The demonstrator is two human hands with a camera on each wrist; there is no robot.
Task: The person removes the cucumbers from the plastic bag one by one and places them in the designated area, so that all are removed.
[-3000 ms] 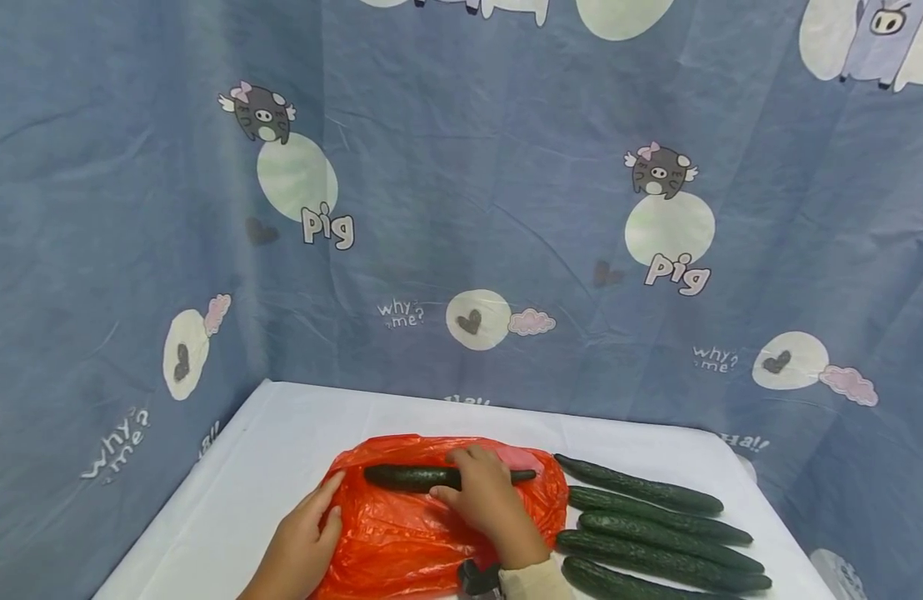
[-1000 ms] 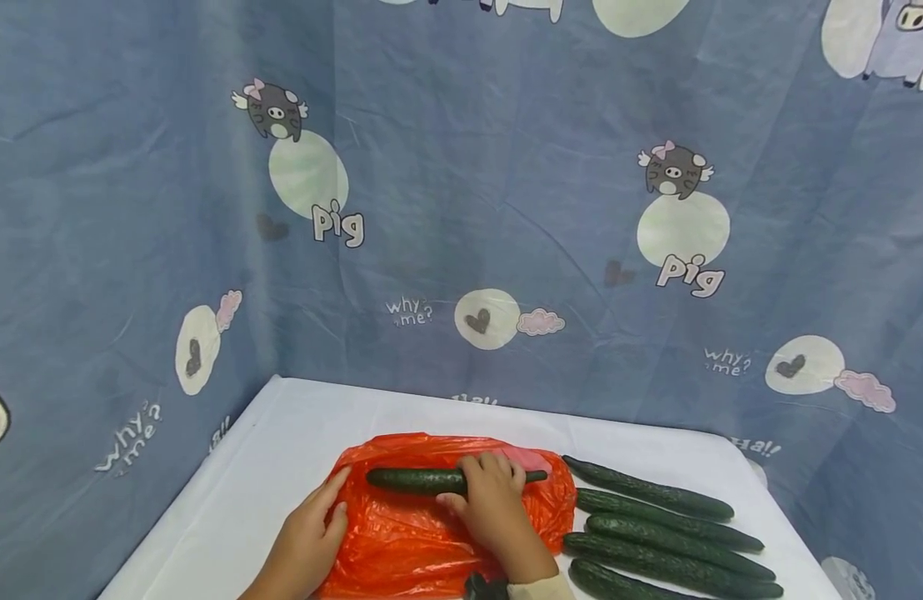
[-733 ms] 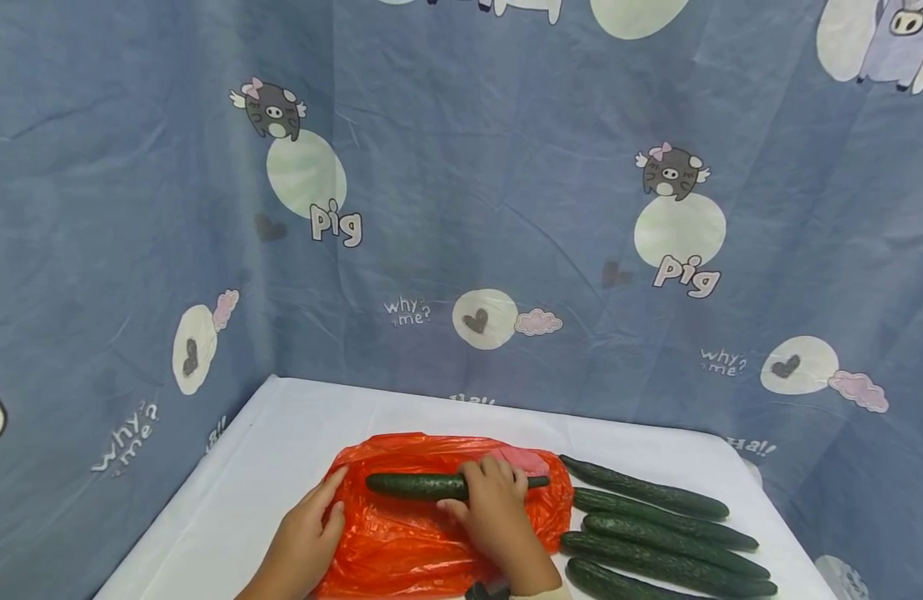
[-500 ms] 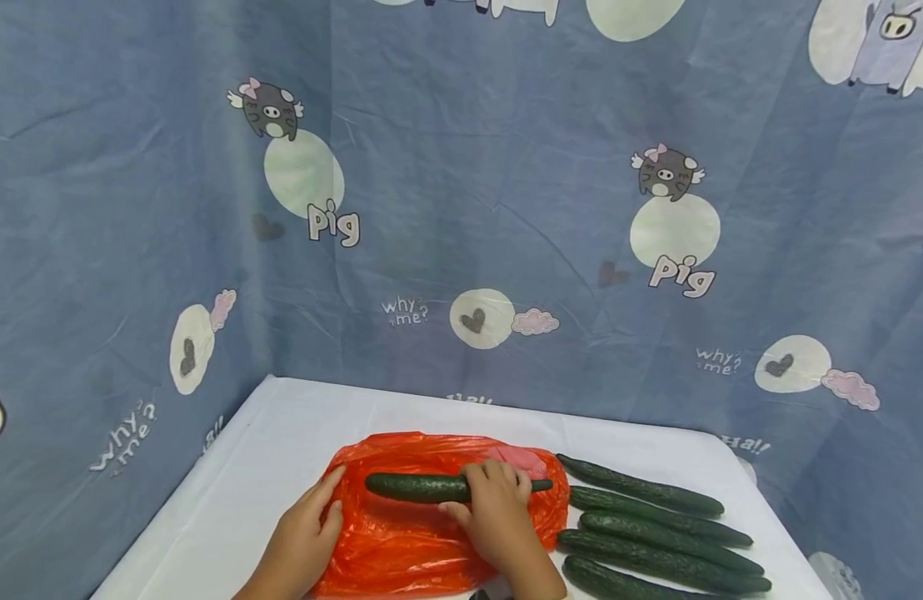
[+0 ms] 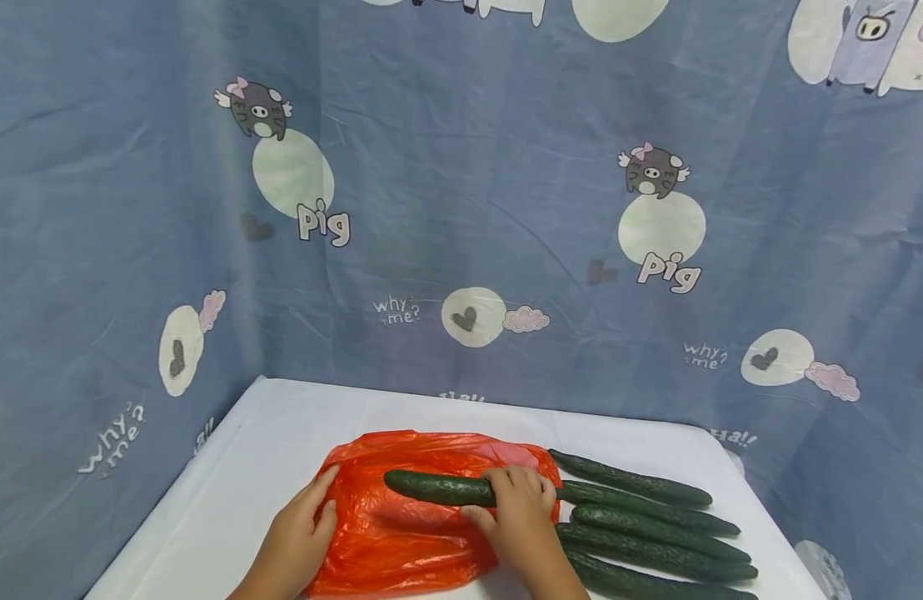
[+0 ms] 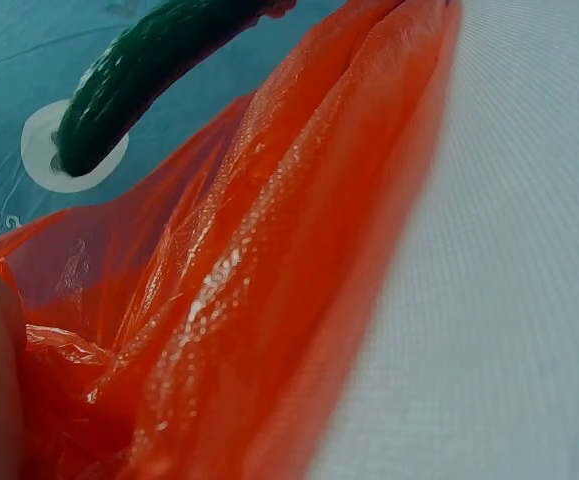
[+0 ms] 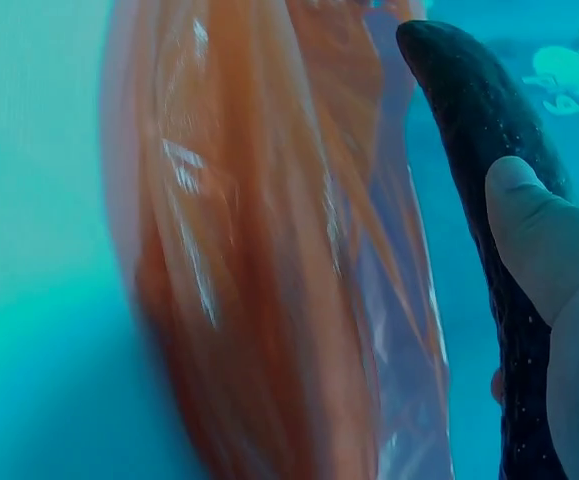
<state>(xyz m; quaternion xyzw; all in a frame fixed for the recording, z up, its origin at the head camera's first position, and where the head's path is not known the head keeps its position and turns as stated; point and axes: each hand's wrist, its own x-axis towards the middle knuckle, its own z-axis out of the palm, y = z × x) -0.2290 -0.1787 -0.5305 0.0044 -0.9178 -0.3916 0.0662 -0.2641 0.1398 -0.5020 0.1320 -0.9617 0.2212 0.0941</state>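
Observation:
My right hand grips a dark green cucumber around its right half, with the thumb on the near side. The cucumber is raised above a thin red plastic bag; its left end points over the bag's middle. In the right wrist view the thumb presses along the cucumber's skin. My left hand rests at the bag's left edge, fingers fairly straight and thumb apart. The left wrist view has the crinkled bag wall standing up, and the lifted cucumber beyond it.
Several more cucumbers lie side by side on the white-covered table, right of the bag. A blue cloth printed with pigs hangs behind and beside the table.
The cucumber lay low over the bag before; my right hand has raised it and shifted it to the right and slightly nearer. My left hand keeps its place at the bag's edge.

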